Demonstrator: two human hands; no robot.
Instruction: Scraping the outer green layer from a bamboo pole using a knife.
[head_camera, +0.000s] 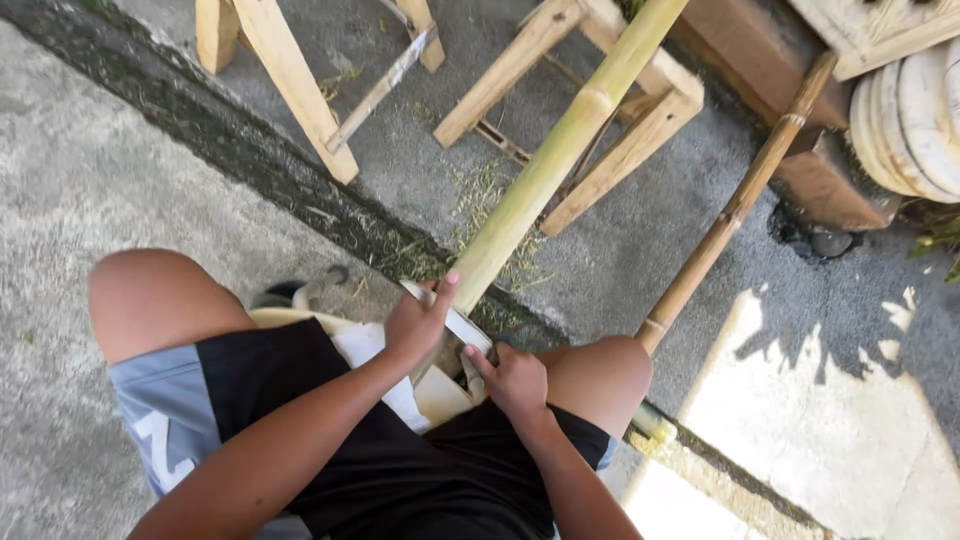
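A long green bamboo pole (560, 150) slants from the top of the view down to my lap, where its lower end rests between my knees. My left hand (418, 322) grips the lower part of the pole, thumb raised along it. Just below, my right hand (512, 378) is closed on a pale curved blade (462, 328) that lies across the pole's end. A white cloth (375, 345) covers my thigh under the hands.
A brown bamboo pole (725, 220) leans to the right of my knee. Wooden trestle legs (290, 80) and a wooden frame (630, 140) stand ahead on the concrete. Green shavings (480, 200) litter the ground. Stacked round wooden discs (915, 120) sit at the top right.
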